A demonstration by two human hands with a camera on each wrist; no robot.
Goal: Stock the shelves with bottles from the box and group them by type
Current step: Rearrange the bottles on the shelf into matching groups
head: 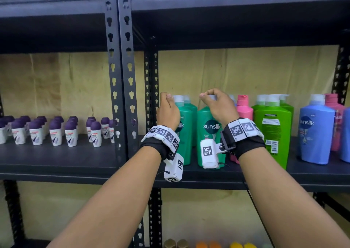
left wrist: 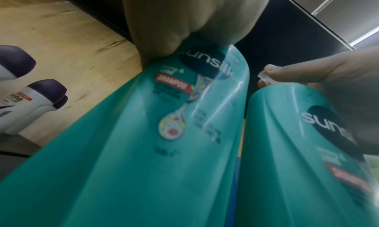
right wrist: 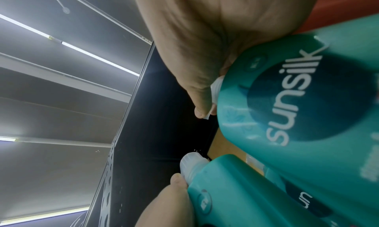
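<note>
Two hands work at the tops of two teal Sunsilk shampoo bottles standing side by side on the dark metal shelf (head: 312,174). The right hand (head: 217,105) curls its thumb and fingertips around the white pump spout of the right teal bottle (head: 210,134), pinching it from above; the left hand (head: 167,111) sits with curled fingers against the white cap of the left teal bottle (head: 186,126), though whether it truly grips the cap cannot be told. Both bottles stand upright, long axis vertical, caps up, labels facing outward toward the person, bases on the shelf near its front edge, with more teal bottles behind them. To the right along the same shelf stand a pink bottle (head: 244,109), bright green pump bottles (head: 272,132) and a blue Sunsilk bottle (head: 316,130). Across the perforated upright (head: 121,77), the neighbouring bay holds rows of small white roll-on bottles (head: 55,132) with purple caps. Plywood backing (head: 246,71) closes the rear, and strip lights run across the ceiling in the wrist views.
</note>
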